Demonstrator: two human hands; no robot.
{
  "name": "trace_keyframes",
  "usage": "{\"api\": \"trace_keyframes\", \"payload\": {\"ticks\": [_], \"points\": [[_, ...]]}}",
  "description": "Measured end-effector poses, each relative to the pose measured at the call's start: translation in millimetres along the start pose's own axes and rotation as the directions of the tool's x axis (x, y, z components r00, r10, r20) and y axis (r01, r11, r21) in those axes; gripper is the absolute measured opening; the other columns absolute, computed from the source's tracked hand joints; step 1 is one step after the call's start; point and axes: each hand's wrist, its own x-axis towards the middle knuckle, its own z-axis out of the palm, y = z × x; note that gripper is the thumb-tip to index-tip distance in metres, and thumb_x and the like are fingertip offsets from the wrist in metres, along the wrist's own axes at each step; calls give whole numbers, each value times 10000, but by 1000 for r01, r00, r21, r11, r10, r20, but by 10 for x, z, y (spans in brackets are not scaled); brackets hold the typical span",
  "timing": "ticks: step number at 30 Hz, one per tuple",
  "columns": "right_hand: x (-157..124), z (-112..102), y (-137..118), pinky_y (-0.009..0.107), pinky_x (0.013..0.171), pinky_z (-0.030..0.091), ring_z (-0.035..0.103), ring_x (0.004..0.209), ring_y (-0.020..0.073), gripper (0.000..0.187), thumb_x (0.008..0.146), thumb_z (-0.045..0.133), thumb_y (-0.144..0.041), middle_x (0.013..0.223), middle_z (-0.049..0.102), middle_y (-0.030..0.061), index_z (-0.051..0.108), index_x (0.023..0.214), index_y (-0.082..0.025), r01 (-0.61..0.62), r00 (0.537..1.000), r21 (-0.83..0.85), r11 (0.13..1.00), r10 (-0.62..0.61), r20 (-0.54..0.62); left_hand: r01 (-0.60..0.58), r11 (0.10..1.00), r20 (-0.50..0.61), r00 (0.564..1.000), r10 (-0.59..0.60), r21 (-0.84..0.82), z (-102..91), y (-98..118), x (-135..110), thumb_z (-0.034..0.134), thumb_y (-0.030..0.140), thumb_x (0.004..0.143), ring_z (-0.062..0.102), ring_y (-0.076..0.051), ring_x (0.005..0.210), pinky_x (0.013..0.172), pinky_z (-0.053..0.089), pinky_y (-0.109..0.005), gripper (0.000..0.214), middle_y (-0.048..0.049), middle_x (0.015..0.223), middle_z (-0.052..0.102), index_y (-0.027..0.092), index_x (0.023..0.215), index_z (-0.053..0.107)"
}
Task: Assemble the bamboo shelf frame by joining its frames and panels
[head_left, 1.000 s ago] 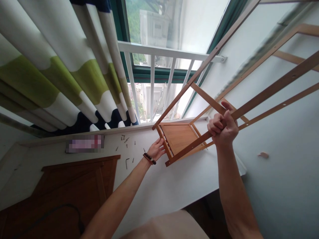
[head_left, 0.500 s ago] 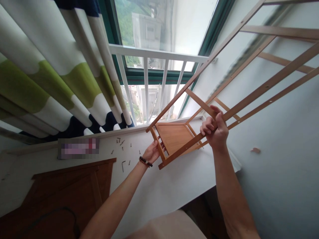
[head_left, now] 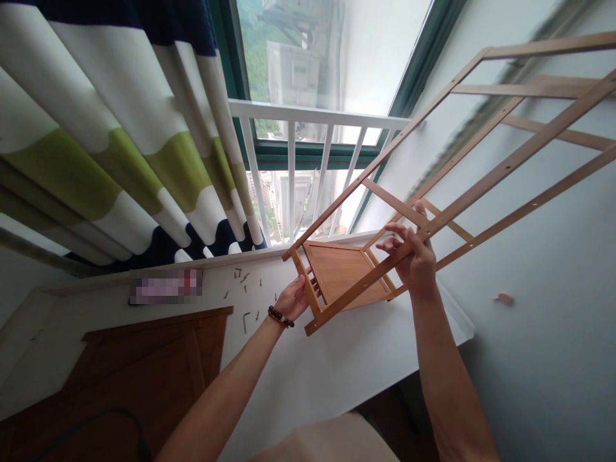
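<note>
A tall wooden shelf frame slants up to the right, with thin posts joined by crossbars. Near its lower end a wooden shelf panel sits between the posts. My left hand, with a beaded bracelet on the wrist, is closed around the end crossbar beside the panel; its fingertips are partly hidden behind the wood. My right hand holds the near post from below around a crossbar joint, with some fingers lifted and spread. Loose screws and an L-shaped hex key lie left of my left hand.
The frame's lower end is over a white ledge below a window with a white railing. A striped curtain hangs at the left. Brown wooden panels and a blurred-out packet lie at the left. A wall rises at the right.
The frame's upper end has dropped lower in view. My right hand has loosened, its fingers now spread apart along the post. My left hand keeps its hold. The view has shifted slightly.
</note>
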Motion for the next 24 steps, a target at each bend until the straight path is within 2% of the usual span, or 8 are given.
{"api": "trace_keyframes", "payload": {"ticks": [2, 4, 7, 10, 14, 17, 20, 24], "points": [[-91, 58, 70, 271, 550, 480, 559, 613, 102, 408, 762, 558, -371, 834, 604, -25, 417, 1142, -325, -96, 993, -14, 995, 97, 64, -11, 1000, 7, 1000, 11, -1, 4, -27, 6, 536, 288, 808, 567, -188, 941, 859, 432, -356, 415, -82, 1037, 593, 224, 1212, 464], [-190, 120, 171, 242, 489, 444, 510, 511, 86, 337, 795, 510, -406, 687, 561, -48, 443, 1111, -312, -143, 986, 29, 989, 140, 92, -23, 1000, 7, 1000, 23, -9, -2, -60, 14, 540, 283, 807, 571, -180, 920, 848, 439, -350, 409, -76, 1019, 595, 224, 1205, 468], [-301, 206, 316, 172, 352, 288, 264, 318, 43, 188, 846, 426, -428, 464, 307, -104, 504, 934, -282, -62, 998, 142, 988, 63, -8, -30, 999, 1, 1000, 30, -13, -24, -108, 33, 563, 268, 792, 570, -184, 918, 844, 446, -354, 394, -86, 1021, 592, 194, 1173, 493], [-354, 282, 397, 155, 315, 188, 135, 295, 36, 248, 859, 398, -436, 446, 176, -105, 440, 716, -238, 13, 996, 204, 979, 6, -92, -40, 999, -43, 998, 41, 22, -45, -123, 70, 570, 297, 788, 573, -188, 907, 817, 466, -361, 353, -87, 1017, 590, 180, 1118, 524], [-406, 389, 441, 150, 310, 191, 136, 297, 38, 327, 858, 401, -427, 437, 172, -103, 320, 623, -214, 58, 992, 228, 972, -30, -122, -15, 993, -141, 990, 32, 119, -48, -52, 98, 557, 350, 793, 578, -193, 892, 786, 491, -386, 307, -90, 1018, 589, 172, 1043, 565], [-439, 458, 455, 148, 313, 201, 158, 296, 36, 333, 854, 421, -394, 433, 182, -102, 302, 606, -206, 77, 990, 205, 976, -51, -130, 38, 985, -148, 989, -13, 166, -37, 19, 81, 579, 311, 782, 580, -197, 897, 785, 499, -382, 280, -103, 1042, 587, 152, 1012, 591], [-445, 496, 455, 145, 314, 201, 173, 297, 33, 335, 846, 441, -384, 431, 189, -101, 306, 600, -202, 75, 989, 172, 982, -51, -139, 59, 992, -139, 989, -44, 110, -31, 39, 80, 577, 298, 780, 583, -198, 904, 794, 500, -372, 258, -105, 1035, 597, 147, 987, 604], [-423, 492, 445, 144, 306, 194, 169, 295, 33, 341, 848, 436, -391, 434, 190, -102, 297, 599, -203, 69, 989, 177, 982, -44, -140, 12, 999, -233, 972, -23, -48, -50, 3, 179, 519, 362, 797, 599, -179, 841, 742, 513, -339, 252, -82, 943, 618, 150, 895, 614]]}}
